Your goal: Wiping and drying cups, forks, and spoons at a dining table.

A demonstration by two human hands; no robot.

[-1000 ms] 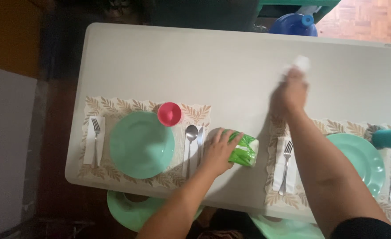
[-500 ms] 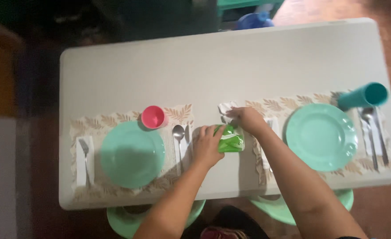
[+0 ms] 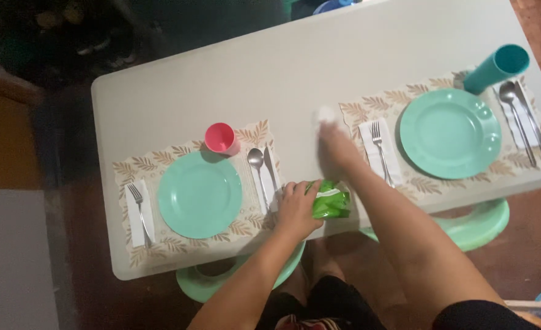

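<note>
Green tissue pack (image 3: pixel 330 200) pinned at table's near edge by left hand (image 3: pixel 296 208), white tissue (image 3: pixel 325 115) coming out in right hand (image 3: pixel 337 150).
Head view: L hand clamped on the pack; R hand pinched on the tissue just beyond it, blurred. Looks mid-pull; next move prob. needs a spot picked w/ care — napkin + fork (image 3: pixel 378 146) sit right of R hand, spoon (image 3: pixel 257 165) left of it.

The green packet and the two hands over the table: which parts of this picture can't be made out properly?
- Green packet, head view: its left end is covered by the left hand.
- White tissue, head view: motion-blurred, and the right hand hides its lower part, so the grip is unclear.
- Teal cup, head view: inside too dark to see.
- Green stool, head view: mostly hidden under the table.
</note>
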